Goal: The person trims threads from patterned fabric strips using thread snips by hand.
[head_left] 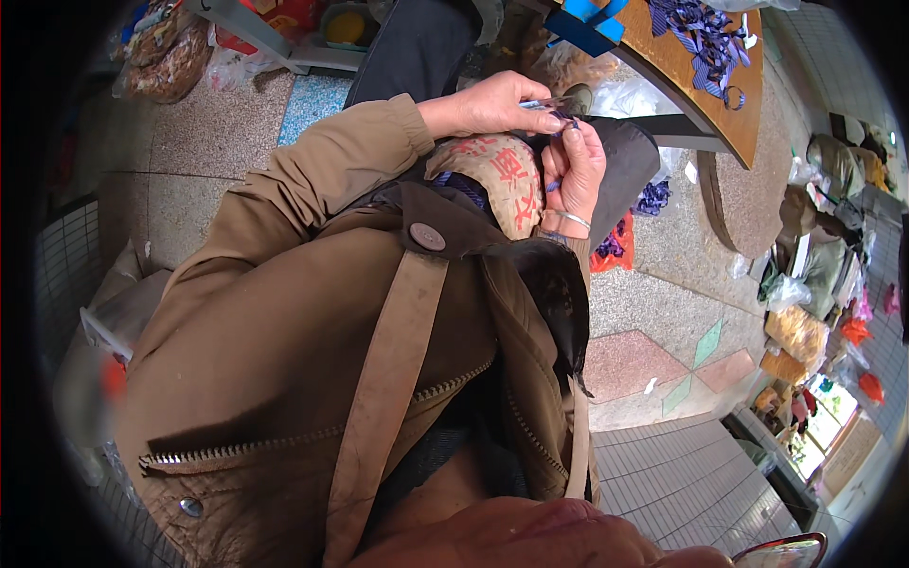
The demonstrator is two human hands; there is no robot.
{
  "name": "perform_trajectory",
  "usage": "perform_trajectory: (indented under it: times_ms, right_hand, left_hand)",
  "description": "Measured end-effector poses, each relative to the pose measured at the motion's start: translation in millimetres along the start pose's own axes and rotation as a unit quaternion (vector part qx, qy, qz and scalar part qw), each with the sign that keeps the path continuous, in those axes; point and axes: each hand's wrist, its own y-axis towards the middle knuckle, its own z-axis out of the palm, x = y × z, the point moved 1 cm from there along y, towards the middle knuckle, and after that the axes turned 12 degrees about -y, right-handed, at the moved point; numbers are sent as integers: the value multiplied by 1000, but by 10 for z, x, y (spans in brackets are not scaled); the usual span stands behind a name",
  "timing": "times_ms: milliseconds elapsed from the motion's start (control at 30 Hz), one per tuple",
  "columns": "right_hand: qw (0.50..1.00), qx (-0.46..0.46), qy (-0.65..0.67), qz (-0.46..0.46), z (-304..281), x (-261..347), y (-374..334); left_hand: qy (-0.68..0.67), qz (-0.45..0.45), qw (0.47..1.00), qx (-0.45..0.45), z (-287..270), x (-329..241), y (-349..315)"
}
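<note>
My left hand (492, 102) is closed around small metal scissors (559, 101), whose blades point toward my other hand. Only part of the tool shows between the fingers. Thumb and fingers of my right hand (579, 161), with a bracelet at its wrist, pinch a small dark purple strip of cloth (567, 122). The blades and the strip are close together; whether they touch I cannot tell. Below both hands, a beige cloth (492, 175) with red printing lies over my lap. Some dark blue striped fabric (461, 186) shows beside it.
A wooden table (734, 123) at upper right bears a heap of purple-blue strips (696, 38). Bright blue ribbon (592, 24) lies at its corner. On the floor, a red bag (615, 244) holds purple pieces. Bags and piles of cloth (824, 246) line the right wall.
</note>
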Motion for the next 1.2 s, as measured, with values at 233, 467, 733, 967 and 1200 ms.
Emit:
perform_trajectory:
  times_ms: [233, 467, 733, 967, 1200]
  right_hand:
    - [999, -47, -9, -24, 17, -14, 12]
    - [919, -221, -304, -119, 190, -129, 25]
    - [812, -257, -504, -143, 208, -132, 1]
    - [954, -135, -263, -47, 115, -99, 9]
    - [970, -162, -182, 12, 134, -78, 19]
  left_hand:
    - [-276, -97, 956, -16, 137, -18, -66]
    - [-21, 40, 992, -118, 245, 134, 4]
    - [267, 218, 922, -175, 275, 19, -18]
    - [293, 243, 895, -233, 172, 4, -3]
    - [299, 284, 896, -165, 232, -6, -62]
